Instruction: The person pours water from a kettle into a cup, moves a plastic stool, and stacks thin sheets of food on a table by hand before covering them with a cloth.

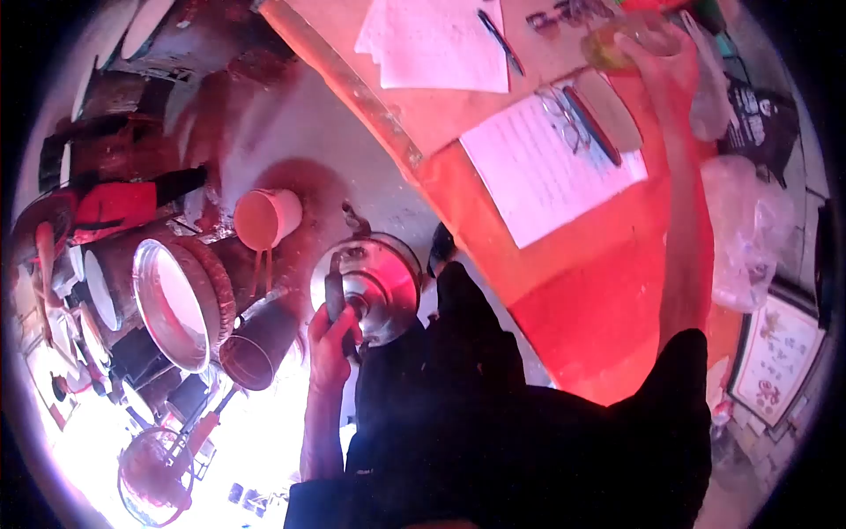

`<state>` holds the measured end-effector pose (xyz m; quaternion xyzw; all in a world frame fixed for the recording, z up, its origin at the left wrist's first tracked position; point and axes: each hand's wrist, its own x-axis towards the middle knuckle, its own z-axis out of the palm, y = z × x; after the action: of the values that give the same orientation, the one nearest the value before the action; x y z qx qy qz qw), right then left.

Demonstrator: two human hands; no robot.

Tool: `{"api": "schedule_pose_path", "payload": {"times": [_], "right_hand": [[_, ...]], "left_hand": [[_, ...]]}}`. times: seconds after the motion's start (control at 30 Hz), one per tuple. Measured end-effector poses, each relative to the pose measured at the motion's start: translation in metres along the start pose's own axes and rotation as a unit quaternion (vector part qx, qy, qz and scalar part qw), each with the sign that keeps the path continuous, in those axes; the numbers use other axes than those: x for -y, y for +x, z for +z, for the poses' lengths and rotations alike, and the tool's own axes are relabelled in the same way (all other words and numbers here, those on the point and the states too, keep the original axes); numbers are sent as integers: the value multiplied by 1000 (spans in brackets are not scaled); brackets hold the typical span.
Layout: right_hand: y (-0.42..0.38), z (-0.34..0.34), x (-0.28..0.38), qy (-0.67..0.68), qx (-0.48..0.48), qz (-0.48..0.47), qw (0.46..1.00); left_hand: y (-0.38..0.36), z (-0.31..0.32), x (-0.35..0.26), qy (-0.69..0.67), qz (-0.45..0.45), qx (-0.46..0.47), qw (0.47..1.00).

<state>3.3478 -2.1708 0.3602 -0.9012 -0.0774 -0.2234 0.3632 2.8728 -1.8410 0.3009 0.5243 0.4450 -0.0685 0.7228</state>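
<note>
My left hand [333, 344] is wrapped round the dark handle of a shiny metal kettle [388, 282]. The kettle hangs beside the table on my left, its lid facing me and its spout pointing away. My right arm stretches across the table, and my right hand [663, 60] is closed round a greenish-yellow see-through vessel [606, 46] near the far edge. What the vessel contains is too blurred to tell.
On the orange-red table [582, 291] lie written sheets [546, 167], eyeglasses [566, 122], an open case [608, 110] and a pen [500, 42]. Plastic bags [749, 229] sit at right. Left are a saucepan [269, 219], a large basin [172, 304] and a dark pot [256, 348].
</note>
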Motion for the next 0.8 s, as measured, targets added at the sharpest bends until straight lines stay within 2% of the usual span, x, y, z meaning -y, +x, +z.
{"api": "schedule_pose_path", "payload": {"times": [0.1, 0.17, 0.2, 0.27, 0.4, 0.47, 0.57, 0.6, 0.67, 0.8], "right_hand": [[-79, -32, 40, 30, -29, 13, 999], [-122, -57, 55, 90, 107, 34, 990], [-145, -68, 69, 79, 105, 41, 990], [-191, -88, 98, 180, 209, 47, 960], [-302, -120, 90, 94, 149, 19, 984], [-340, -139, 89, 87, 149, 172, 970], [-377, -170, 76, 29, 125, 228, 965], [-387, -182, 66, 28, 125, 228, 965], [-402, -204, 38, 21, 128, 142, 981], [-428, -228, -17, 38, 85, 158, 983]], "left_hand": [[-7, 2, -2, 15, -9, 6, 1000], [-8, -4, -2, 37, -4, 31, 999], [-9, -6, -1, 44, -4, 37, 998], [-14, -11, -7, 68, -7, 58, 996], [-20, -27, 5, 108, 5, 104, 989], [-29, -31, 10, 109, 3, 120, 987], [-43, -34, 21, 108, 8, 128, 986], [-49, -34, 26, 108, 11, 122, 987], [-63, -28, 35, 118, 17, 111, 987], [-94, -14, 61, 120, 28, 93, 988]]}}
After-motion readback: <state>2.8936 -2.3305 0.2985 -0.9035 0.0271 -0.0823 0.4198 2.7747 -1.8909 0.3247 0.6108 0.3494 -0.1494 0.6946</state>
